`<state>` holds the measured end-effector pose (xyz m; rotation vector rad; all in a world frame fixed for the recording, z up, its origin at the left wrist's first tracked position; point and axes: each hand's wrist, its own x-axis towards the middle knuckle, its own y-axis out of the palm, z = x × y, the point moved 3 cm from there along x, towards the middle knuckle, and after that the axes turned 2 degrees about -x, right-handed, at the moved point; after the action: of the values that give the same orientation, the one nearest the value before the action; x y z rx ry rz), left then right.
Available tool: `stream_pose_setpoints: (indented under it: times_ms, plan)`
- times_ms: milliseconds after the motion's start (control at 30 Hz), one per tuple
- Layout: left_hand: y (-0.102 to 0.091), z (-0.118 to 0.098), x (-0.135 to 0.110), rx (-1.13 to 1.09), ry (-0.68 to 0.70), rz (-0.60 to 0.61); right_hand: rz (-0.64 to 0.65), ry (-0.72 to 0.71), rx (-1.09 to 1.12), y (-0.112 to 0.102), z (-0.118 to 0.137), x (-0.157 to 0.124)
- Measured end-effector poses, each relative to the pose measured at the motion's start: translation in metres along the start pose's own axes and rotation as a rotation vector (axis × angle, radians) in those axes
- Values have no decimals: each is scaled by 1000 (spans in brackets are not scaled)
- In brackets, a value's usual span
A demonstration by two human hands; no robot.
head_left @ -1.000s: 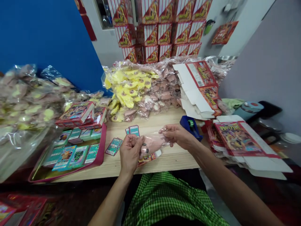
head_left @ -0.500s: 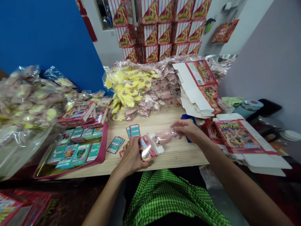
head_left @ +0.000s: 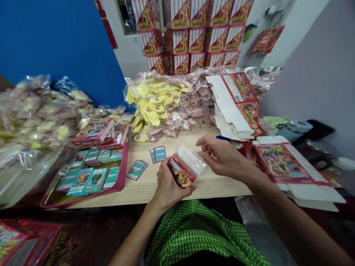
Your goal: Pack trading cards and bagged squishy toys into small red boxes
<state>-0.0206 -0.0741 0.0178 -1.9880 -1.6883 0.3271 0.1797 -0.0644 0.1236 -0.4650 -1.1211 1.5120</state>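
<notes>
small box: the red printed cardboard box (head_left: 181, 174) was tilted over the near part of the pale wooden table (head_left: 227, 186); it was the clock's centre, with twelve pointing away from the person.
left hand: this hand (head_left: 166, 186) grasped the box from its eight o'clock side, thumb across the near edge.
plastic: a translucent whitish sheet, flap or wrapper (head_left: 192, 159), stuck out of the box at one o'clock.
right hand: this hand (head_left: 222, 159) was at two to three o'clock, released, fingers loosely bent, thumb just beside the plastic; contact could not be told.
cards: one small group of teal cards (head_left: 136, 170) lay at nine o'clock, another teal pair (head_left: 159, 154) at ten.
tray: the pink-rimmed card tray (head_left: 124, 166) stood farther out at nine.
toys: bagged yellow plush-like figures (head_left: 151, 101) were heaped at eleven.
carton: a flattened red-and-white carton (head_left: 283, 162) lay at three.
</notes>
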Motion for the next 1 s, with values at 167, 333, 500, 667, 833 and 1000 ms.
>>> stream_pose_setpoints:
  times_ms: [167,333,500,667,833,1000]
  plan:
    - [21,-12,2,-53,-73,10,-14,-59,-143,-3,8,7]
    - [12,4,20,191,-31,-1,201,-27,-374,41,31,47]
    - [-56,58,39,648,-266,-138,428,-77,-464,127,49,86]
    - [-80,89,40,775,-281,-11,520,-109,-547,186,48,96]
    - [-78,86,40,843,-249,99,559,-226,-547,202,44,95]
    - [-87,76,42,836,-171,196,511,-347,-583,193,49,90]
